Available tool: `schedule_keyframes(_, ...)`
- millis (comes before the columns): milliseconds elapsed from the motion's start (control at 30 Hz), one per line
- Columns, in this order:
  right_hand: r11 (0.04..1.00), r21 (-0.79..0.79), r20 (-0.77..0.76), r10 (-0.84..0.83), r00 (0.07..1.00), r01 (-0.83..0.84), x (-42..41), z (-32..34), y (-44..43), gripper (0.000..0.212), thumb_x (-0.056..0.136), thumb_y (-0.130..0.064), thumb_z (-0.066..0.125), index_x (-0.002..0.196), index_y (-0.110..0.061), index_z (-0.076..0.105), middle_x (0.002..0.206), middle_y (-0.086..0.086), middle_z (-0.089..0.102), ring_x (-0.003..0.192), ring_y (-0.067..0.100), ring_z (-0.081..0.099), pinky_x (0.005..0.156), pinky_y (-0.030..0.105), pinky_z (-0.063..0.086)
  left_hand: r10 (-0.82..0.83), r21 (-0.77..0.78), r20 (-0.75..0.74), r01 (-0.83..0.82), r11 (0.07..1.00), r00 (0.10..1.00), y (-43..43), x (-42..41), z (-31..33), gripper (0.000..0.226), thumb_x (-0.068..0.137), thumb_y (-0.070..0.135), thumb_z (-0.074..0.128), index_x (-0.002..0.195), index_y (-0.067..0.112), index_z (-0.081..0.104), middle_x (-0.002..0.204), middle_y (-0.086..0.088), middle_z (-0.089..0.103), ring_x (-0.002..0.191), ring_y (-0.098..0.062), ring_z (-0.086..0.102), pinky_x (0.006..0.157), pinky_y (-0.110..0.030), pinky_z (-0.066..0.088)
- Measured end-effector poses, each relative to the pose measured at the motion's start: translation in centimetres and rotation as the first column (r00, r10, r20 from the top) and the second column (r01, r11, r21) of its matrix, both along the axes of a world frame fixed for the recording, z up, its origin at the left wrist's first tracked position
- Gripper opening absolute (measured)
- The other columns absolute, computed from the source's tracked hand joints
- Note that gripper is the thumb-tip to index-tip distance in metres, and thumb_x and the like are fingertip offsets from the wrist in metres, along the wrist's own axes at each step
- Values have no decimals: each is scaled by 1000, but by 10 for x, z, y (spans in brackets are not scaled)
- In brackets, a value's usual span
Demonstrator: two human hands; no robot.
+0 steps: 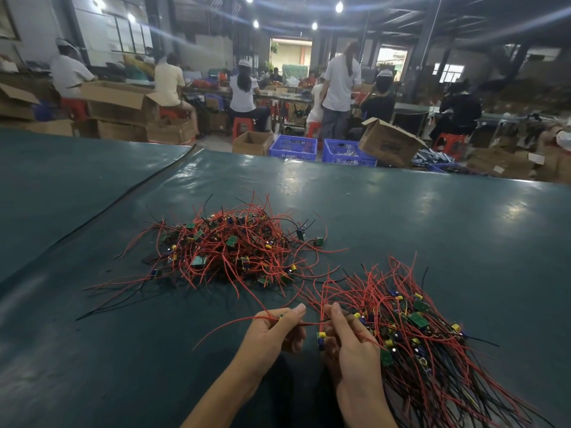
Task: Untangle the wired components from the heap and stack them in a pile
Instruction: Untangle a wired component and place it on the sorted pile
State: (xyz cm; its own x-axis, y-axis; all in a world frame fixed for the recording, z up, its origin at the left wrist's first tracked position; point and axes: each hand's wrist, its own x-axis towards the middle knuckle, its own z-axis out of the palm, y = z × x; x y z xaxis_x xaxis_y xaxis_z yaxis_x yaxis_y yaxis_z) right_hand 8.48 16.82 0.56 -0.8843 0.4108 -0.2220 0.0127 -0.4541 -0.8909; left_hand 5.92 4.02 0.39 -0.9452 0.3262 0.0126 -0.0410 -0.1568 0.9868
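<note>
A tangled heap (225,245) of small green circuit boards with red and black wires lies on the dark green table (432,230), ahead of my hands. To the right sits a second pile (411,332) of the same wired components, laid more in line. My left hand (272,332) pinches a red wire of one component, its small board at my fingertips. My right hand (349,341) grips another wired component (321,338) with a yellow and blue part, right beside the pile. A red wire runs between both hands.
A black cable (129,193) crosses the table at the left along a seam. Beyond the table's far edge stand blue crates (293,148), cardboard boxes (389,142) and several seated and standing workers.
</note>
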Motion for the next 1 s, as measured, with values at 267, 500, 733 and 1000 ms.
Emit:
schedule_keyframes(267,1000,17,48,13,999,-14,0,1,-2,26,87,-23,69,63,-17,75,62,8,63,67,27,60,75,44,50,-50,-50,15,51,997,999,3,4,-1,32,79,47,62,58,23,67,64,-1,61,59,-10,56,60,-19,47)
schedule_keyframes(500,992,-45,1,122,993,-121,6,9,-3,7,66,-15,75,67,-9,76,71,18,68,66,29,65,70,41,55,-57,-93,-36,53,994,998,2,4,0,30,90,25,65,59,25,66,60,4,59,58,-8,54,60,-19,45)
schedule_keyframes(733,989,105,-39,106,994,-101,8,11,-9,24,85,-16,67,66,-8,79,67,19,71,55,24,68,55,34,59,-27,-105,-37,23,994,999,0,5,4,25,79,45,69,66,23,70,61,1,62,60,-11,57,62,-22,46)
schedule_keyframes(1000,991,121,-11,64,998,-63,9,12,-8,26,77,-34,66,73,-12,80,62,14,69,51,25,58,54,35,51,33,72,-35,-30,997,999,-1,3,0,36,67,36,86,95,16,77,76,-4,71,63,-10,59,62,-20,50)
